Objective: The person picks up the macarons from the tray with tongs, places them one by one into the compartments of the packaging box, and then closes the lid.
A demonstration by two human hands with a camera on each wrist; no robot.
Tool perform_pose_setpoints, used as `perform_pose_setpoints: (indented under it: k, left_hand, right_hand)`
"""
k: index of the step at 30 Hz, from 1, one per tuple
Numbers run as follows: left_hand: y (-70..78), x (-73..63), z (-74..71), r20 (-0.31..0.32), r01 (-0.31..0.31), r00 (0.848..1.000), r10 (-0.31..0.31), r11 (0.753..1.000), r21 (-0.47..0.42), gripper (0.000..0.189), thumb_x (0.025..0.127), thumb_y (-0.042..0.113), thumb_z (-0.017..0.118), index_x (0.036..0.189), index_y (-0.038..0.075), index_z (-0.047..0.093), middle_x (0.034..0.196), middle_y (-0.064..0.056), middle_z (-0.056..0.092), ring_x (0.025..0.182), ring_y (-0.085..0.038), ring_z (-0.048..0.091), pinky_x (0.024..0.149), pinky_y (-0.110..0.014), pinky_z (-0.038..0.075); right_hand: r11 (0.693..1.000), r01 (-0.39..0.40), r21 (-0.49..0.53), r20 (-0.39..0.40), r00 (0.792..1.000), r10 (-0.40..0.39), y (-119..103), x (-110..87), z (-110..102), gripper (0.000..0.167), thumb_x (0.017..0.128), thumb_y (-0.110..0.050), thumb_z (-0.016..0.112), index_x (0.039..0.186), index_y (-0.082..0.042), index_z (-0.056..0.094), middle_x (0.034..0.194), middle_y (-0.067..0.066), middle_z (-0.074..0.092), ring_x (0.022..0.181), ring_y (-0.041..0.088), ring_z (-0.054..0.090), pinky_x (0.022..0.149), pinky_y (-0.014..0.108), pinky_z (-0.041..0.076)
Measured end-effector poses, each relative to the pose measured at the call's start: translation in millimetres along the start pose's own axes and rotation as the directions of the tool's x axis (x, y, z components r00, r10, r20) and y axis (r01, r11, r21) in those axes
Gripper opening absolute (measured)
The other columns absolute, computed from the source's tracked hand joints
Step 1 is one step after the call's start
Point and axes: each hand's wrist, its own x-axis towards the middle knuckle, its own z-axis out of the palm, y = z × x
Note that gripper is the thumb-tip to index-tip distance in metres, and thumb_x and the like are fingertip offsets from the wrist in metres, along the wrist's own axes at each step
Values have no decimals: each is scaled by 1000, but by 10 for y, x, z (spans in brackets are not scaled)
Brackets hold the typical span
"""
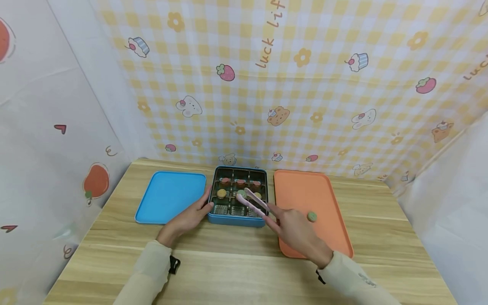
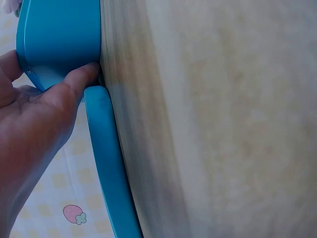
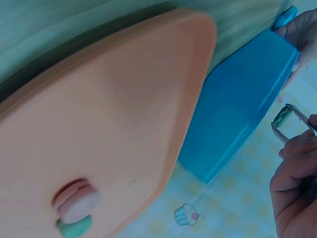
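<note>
The right hand (image 1: 299, 231) is curling round the pink tongs (image 1: 250, 206), whose tips are pinching a green macaron (image 3: 283, 116) above the middle of the divided blue box (image 1: 236, 220); the left hand (image 1: 190, 217) is grasping nothing, its fairly straight fingers bracing the box's left side; the macaron is looking light and fairly stiff, though if it is real its shell may be cracking under a hard squeeze and its smooth surface may be slipping; a gentle grip on opposite edges, level and across its middle, is seeming safest; around it, yellow macarons (image 1: 221, 193) are sitting in the middle row, reddish pieces (image 1: 225, 180) behind them; farther out, another green piece (image 1: 311, 216) is lying on the orange tray (image 1: 301, 190) to the right, while a flat blue lid (image 1: 171, 197) is resting on the left.
</note>
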Motion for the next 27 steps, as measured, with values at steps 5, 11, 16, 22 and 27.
perform_pose_setpoints:
  k: [5, 11, 16, 22, 27]
  left_hand:
    - [16, -5, 1, -2, 0, 1000, 0, 1000, 3, 66, 111, 26, 31, 158, 19, -14, 165, -8, -17, 151, -31, -12, 120, -58, 4]
    - [11, -1, -1, 4, 3, 1000, -3, 1000, 4, 66, 111, 27, 30, 158, 19, -15, 165, -8, -17, 152, -31, -12, 121, -57, 4]
    - [8, 2, -10, 9, 6, 1000, -7, 1000, 3, 66, 111, 27, 30, 158, 19, -16, 165, -8, -19, 151, -32, -14, 120, -58, 3]
    - [9, -4, -9, 10, 2, 1000, -2, 1000, -3, 66, 111, 26, 31, 158, 19, -16, 165, -8, -19, 151, -31, -14, 121, -57, 3]
    - [21, -14, -4, 6, 6, 1000, -6, 1000, 3, 66, 111, 28, 31, 158, 19, -14, 165, -7, -18, 151, -31, -13, 120, -58, 3]
  right_hand:
    - [999, 52, 2, 4, 999, -52, -101, 29, 66, 43, 100, -40, 57, 130, -10, 65, 53, -16, 44, 41, -4, 34, 40, 17, 28]
    - [996, 88, -29, 51, 995, -87, -197, 60, 125, 46, 102, -45, 52, 133, -12, 63, 52, -16, 40, 43, -3, 35, 42, 18, 32]
    - [991, 129, -42, 44, 991, -127, -242, 87, 176, 45, 102, -43, 53, 131, -11, 64, 50, -15, 38, 42, -3, 34, 42, 17, 31]
    - [987, 155, -42, 34, 988, -154, -273, 104, 224, 41, 101, -39, 57, 128, -8, 66, 54, -12, 45, 43, -2, 35, 40, 16, 29]
    - [986, 158, -44, 32, 987, -157, -294, 107, 240, 40, 100, -36, 60, 127, -7, 66, 55, -11, 49, 43, -3, 36, 39, 15, 28]
